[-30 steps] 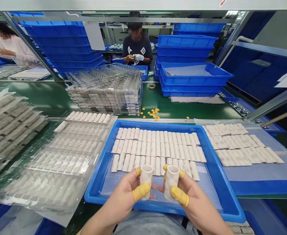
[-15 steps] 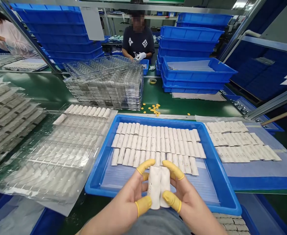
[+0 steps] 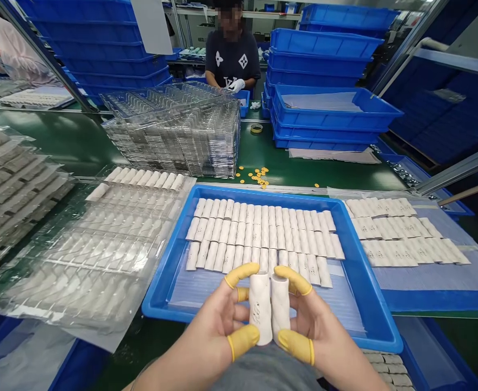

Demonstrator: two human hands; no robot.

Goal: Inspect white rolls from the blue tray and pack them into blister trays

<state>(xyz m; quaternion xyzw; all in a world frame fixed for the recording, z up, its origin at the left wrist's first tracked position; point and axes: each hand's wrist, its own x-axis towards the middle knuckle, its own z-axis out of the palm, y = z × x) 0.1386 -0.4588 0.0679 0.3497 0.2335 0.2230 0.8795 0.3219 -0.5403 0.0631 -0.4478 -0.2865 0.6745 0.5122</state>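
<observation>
Two white tubular pieces stand upright side by side in front of me, over the near edge of the blue tray. My left hand (image 3: 239, 312) grips the left white tube (image 3: 260, 309), which has small dark markings on its front. Between the thumb and fingers of my right hand (image 3: 300, 312) is the right white tube (image 3: 280, 307). Yellow finger cots cover the thumbs and some fingertips of both hands. Behind them the blue tray (image 3: 161, 288) holds three rows of similar white tubes (image 3: 263, 233) on a translucent sheet. The back of each held tube is hidden.
Clear plastic trays (image 3: 88, 244) with white tubes lie at left, beside a taller stack (image 3: 11, 190). More tubes (image 3: 402, 225) lie on a sheet at right. Beyond are stacked clear trays (image 3: 174, 136), yellow discs (image 3: 259, 176), blue bins (image 3: 328, 119) and a person (image 3: 233, 60).
The two tubes have turned in my hands; a gap shows between their tops, and the left one's markings face me more. The view has shifted slightly.
</observation>
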